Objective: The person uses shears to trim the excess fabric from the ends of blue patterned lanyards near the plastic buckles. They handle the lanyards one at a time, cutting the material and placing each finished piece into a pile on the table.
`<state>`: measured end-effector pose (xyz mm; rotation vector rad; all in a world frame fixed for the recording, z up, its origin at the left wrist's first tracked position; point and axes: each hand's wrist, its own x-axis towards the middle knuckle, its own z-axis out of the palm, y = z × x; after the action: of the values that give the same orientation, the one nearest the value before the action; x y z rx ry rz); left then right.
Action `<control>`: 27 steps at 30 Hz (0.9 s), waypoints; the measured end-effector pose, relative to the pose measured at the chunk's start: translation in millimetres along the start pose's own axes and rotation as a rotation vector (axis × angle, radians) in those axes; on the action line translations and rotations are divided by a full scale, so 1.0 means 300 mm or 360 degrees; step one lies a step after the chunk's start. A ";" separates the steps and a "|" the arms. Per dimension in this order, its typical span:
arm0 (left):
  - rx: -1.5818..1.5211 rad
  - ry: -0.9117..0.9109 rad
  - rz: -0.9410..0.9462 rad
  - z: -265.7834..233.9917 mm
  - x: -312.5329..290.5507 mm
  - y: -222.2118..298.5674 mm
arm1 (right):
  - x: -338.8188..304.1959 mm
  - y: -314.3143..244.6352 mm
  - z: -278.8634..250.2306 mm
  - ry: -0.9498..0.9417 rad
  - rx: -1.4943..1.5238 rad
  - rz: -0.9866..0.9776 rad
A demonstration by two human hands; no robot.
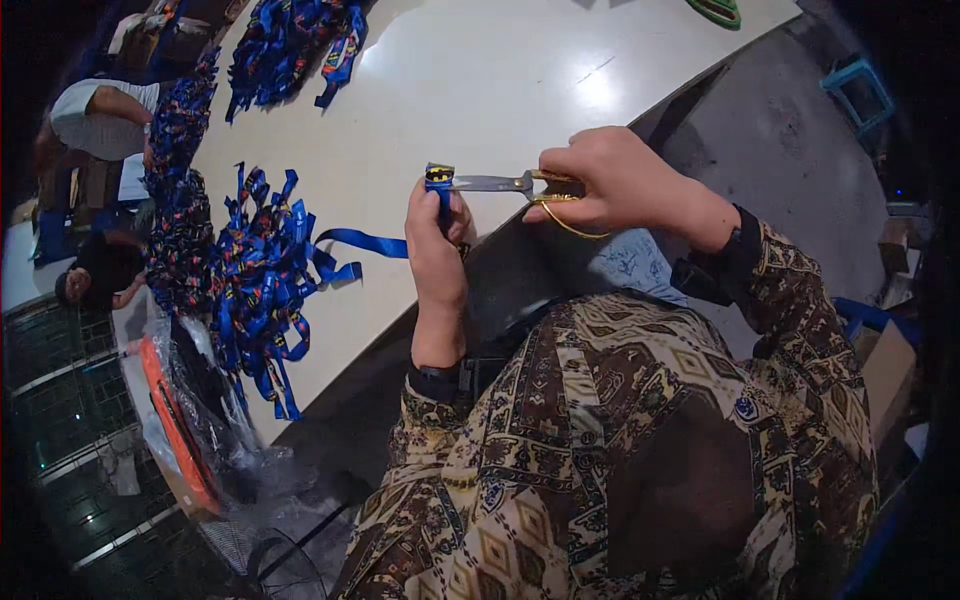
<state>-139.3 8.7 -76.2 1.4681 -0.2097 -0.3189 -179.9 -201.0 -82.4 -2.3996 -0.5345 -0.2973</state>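
Observation:
My left hand [437, 245] is closed on a blue printed strap [440, 182] whose end, with a yellow and black emblem, sticks up above the fingers. The rest of the blue strap [365, 241] trails left across the table toward a pile of similar straps [260, 265]. In my right hand [625, 185] are scissors [515, 184] with gold-coloured handles, the fingers at the loops. Their blades point left and lie against the strap just below its emblem; whether they touch the cloth I cannot tell.
Both hands are over the front edge of a white table [480, 80]. More strap bundles [290, 50] lie at the back left. Clear plastic wrapping [215, 400] sits beside an orange item [175, 420]. Two people are at the left. A blue stool [858, 95] stands far right.

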 end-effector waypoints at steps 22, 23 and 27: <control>0.0090 -0.0051 -0.0022 0.007 0.012 0.027 | 0.005 -0.022 0.015 0.0039 -0.0009 -0.0061; 0.0090 -0.0050 -0.0023 0.005 0.013 0.026 | 0.005 -0.029 0.015 -0.0009 0.0108 0.0006; 0.0054 -0.0106 -0.0042 -0.011 0.021 0.023 | 0.013 -0.053 0.000 -0.0196 0.0448 0.0229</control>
<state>-131.7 10.3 -69.9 1.4961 -0.2505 -0.3880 -183.6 -188.6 -72.4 -2.1766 -0.4249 -0.0092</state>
